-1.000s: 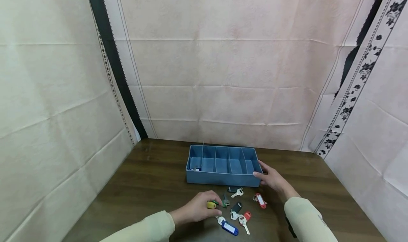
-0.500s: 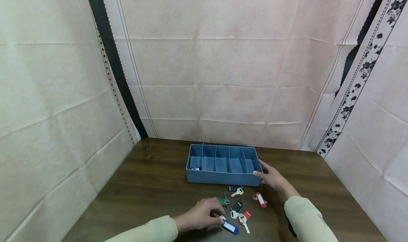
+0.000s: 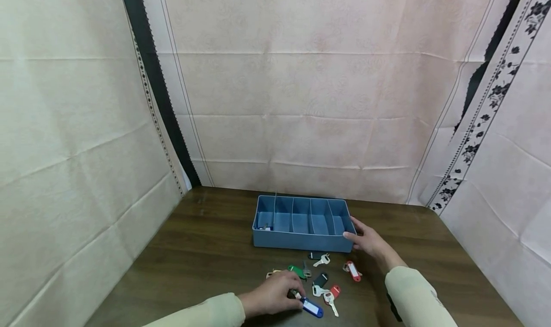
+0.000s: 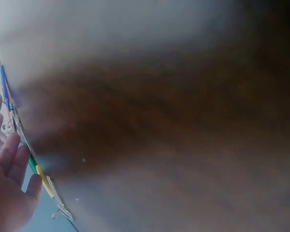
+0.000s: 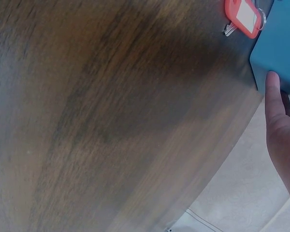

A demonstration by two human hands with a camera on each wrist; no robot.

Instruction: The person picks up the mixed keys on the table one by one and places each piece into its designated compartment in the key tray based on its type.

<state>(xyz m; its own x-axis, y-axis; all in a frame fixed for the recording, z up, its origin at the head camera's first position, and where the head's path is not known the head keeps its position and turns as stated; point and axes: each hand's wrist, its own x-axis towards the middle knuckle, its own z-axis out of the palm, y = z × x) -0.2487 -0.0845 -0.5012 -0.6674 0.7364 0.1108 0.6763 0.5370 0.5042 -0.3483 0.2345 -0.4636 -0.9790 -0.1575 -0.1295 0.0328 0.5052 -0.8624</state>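
Left hand (image 3: pixel 275 293) at blue key tag (image 3: pixel 313 308), tag at its 3 o'clock; cannot tell if my fingers pinch it. Right hand (image 3: pixel 373 245) grips divided box (image 3: pixel 301 241) by 4 o'clock corner, box at tag's 12 o'clock. Pick-up step, I judge; next calls for firm pinch.

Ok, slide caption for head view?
Left grip at a blue key tag; right grip on a five-compartment blue organizer.

Makeshift table booth, curtained off; room type beyond can't be told. Pale, creased fabric sheets (image 3: pixel 275 88) screen back and both sides, with a white border strip printed with black flowers (image 3: pixel 497 95) at right and a dark jagged-edged strip (image 3: pixel 148 54) at left, round a dark brown wood-grain tabletop (image 3: pixel 206 226).
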